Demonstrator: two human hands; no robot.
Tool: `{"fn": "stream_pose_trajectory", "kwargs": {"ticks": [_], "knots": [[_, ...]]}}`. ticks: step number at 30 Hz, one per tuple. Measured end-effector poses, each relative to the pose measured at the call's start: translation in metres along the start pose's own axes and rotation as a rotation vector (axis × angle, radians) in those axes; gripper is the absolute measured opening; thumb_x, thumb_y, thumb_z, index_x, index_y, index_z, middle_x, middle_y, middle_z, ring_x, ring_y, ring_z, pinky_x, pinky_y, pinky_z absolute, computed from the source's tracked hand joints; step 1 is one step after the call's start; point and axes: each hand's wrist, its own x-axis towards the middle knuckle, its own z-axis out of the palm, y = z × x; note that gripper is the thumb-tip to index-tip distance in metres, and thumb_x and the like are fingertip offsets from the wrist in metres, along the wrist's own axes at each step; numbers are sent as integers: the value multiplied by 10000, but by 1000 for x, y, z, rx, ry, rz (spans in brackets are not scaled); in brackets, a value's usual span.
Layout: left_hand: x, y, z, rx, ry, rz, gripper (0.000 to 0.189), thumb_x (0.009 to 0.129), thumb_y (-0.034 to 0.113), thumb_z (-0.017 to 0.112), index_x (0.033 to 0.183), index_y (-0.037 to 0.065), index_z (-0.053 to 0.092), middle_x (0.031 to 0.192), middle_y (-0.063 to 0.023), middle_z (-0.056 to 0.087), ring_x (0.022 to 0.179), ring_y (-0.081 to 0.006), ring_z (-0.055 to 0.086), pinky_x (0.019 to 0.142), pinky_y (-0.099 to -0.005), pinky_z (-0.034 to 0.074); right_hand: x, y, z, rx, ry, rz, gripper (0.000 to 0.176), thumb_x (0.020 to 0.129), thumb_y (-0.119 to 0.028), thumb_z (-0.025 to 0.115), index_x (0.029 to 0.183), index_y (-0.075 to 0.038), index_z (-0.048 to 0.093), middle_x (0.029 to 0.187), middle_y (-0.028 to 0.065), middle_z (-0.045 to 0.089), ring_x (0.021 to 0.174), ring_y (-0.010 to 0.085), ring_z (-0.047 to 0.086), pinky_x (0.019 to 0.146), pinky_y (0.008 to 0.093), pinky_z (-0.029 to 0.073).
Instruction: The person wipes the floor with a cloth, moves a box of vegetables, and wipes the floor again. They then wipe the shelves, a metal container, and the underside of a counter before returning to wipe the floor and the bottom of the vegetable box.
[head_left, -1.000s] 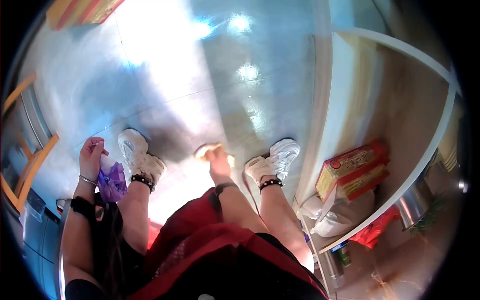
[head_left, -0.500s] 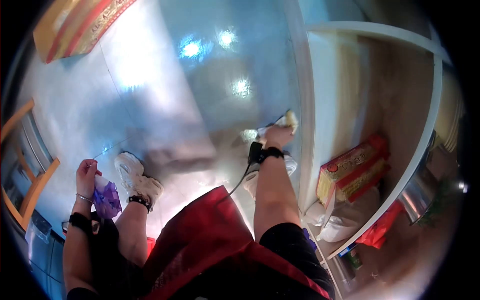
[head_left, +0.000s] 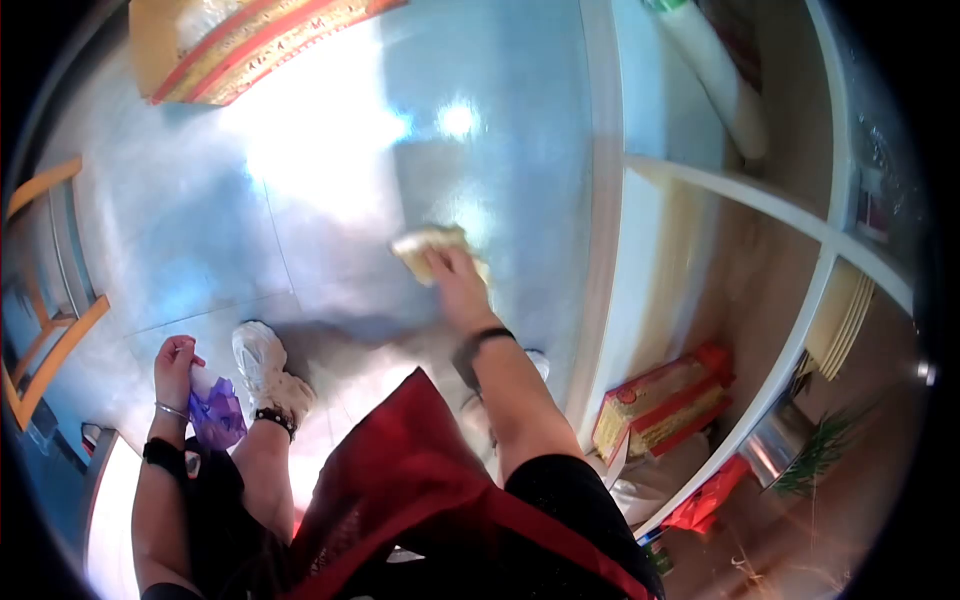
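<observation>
My right hand (head_left: 461, 288) is stretched forward low over the grey tiled floor (head_left: 220, 260), closed on a pale yellow-and-white cloth (head_left: 415, 248). The cloth is slightly blurred and appears to lie against the floor. At the left, beside my knee, my left hand (head_left: 176, 366) is closed with its fingers pinched together. From it hangs a crumpled purple plastic packet (head_left: 218, 413) with a whitish part near the fingers. My left shoe (head_left: 262, 365) stands on the floor between the hands; my right shoe is mostly hidden behind my right forearm.
A red-and-gold printed carton (head_left: 260, 50) stands at the far left. A wooden chair (head_left: 75, 340) is at the left edge. Along the right runs a white shelf unit (head_left: 740, 190) holding a red-and-gold box (head_left: 660, 400), white bags and a pale roll (head_left: 715, 85).
My right hand has moved left with the cloth, away from the shelf's base toward the middle of the floor. The view has shifted slightly. My left hand still holds the purple packet.
</observation>
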Motion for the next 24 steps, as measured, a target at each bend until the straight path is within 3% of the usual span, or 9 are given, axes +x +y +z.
{"fn": "stream_pose_trajectory", "kwargs": {"ticks": [3,4,6,8,11,13,19,21,24], "knots": [[4,-15,-10,9,23,-55,159,884,182,548,927,30,571,830,-20,563,636,-94,546,591,-213,420,6,26,-43,700,284,360,301,920,-279,504,1108,-46,533,1021,93,536,938,228,512,826,327,422],[4,-19,-11,-13,35,-52,149,883,172,550,920,29,568,810,-21,561,628,-95,549,578,-212,419,14,55,-57,824,535,362,254,910,-160,496,1125,-26,523,1025,66,510,906,188,502,778,313,435],[0,-22,-13,-29,66,-61,140,881,163,552,914,27,566,790,-22,559,621,-97,552,565,-210,419,39,101,-86,-476,675,140,294,883,-47,441,1167,5,501,1052,109,499,891,188,515,757,332,442],[-2,-16,-13,-34,61,-35,121,882,146,544,912,30,563,791,-21,556,630,-95,552,577,-209,420,87,97,-116,-78,713,475,382,853,-47,477,1233,-12,482,1091,158,495,973,250,522,804,348,447],[0,-24,-20,-71,59,-74,106,882,133,542,910,33,560,790,-17,553,635,-94,550,590,-209,423,145,128,-124,-1080,517,353,473,846,-55,500,1313,-58,427,1112,145,483,964,273,537,832,311,449],[0,-25,-19,-113,91,-117,101,881,130,547,910,33,559,786,-11,550,630,-94,548,588,-209,424,171,58,-112,-327,666,226,447,842,-76,523,1282,-43,454,1185,189,458,1031,337,522,925,323,407],[-3,-19,-11,-216,98,-140,104,877,119,553,924,27,566,782,-15,561,643,-101,563,588,-207,426,212,-89,16,-219,402,-45,433,828,-58,488,1262,-63,479,1213,155,453,1098,318,468,926,331,403],[-2,-22,-15,-170,94,-110,108,873,114,554,929,23,570,780,-19,567,650,-106,570,597,-213,430,213,-115,71,-466,353,-322,462,810,-25,460,1268,-85,477,1229,152,455,1116,332,453,945,346,398],[-4,-9,-16,-240,60,-154,117,870,114,556,927,12,568,787,-25,573,650,-118,578,617,-223,433,199,-164,144,-522,15,-370,583,780,-7,505,1337,-152,416,1277,156,422,1160,339,431,1008,366,356]]}}
